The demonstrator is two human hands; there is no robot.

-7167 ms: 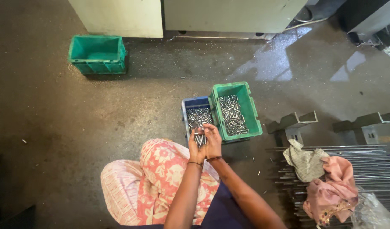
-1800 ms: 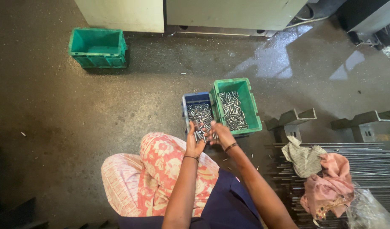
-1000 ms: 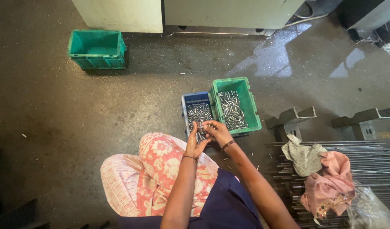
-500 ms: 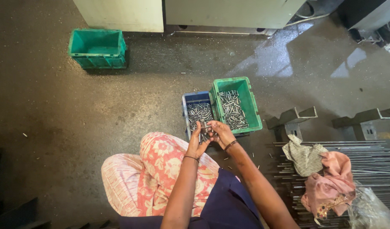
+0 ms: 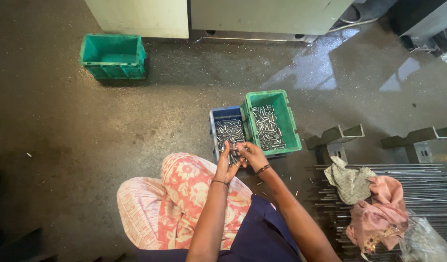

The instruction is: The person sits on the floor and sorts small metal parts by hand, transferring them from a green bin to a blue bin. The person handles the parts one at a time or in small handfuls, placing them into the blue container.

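Overall, the dark concrete floor (image 5: 87,145) takes most of the view, with a wet shiny patch near the top right. At the top edge stands a pale cabinet or machine base (image 5: 223,14). On the right side, a bundle of long thin metal rods (image 5: 417,194) lies on grey metal supports (image 5: 335,138), and crumpled cloths, one grey (image 5: 349,182) and one pink (image 5: 383,211), lie on top of the rods. A teal crate (image 5: 111,56) stands alone at the upper left, well apart from the person. The person sits on the floor, with a knee in pink flowered cloth (image 5: 189,194) below the hands. In front of the person, two crates stand touching side by side: a green crate (image 5: 291,131) on the right and a smaller blue crate (image 5: 217,116) on the left, both filled with small silver metal pins. The left hand (image 5: 226,165) and the right hand (image 5: 252,155) meet just at the near edge of the blue crate. Both hands have their fingers curled closed around a small bunch of the metal pins (image 5: 233,154), which is held between them, above the near edge of the blue crate. Each wrist has a thin dark bangle. A few loose pins lie on the floor near the right forearm.
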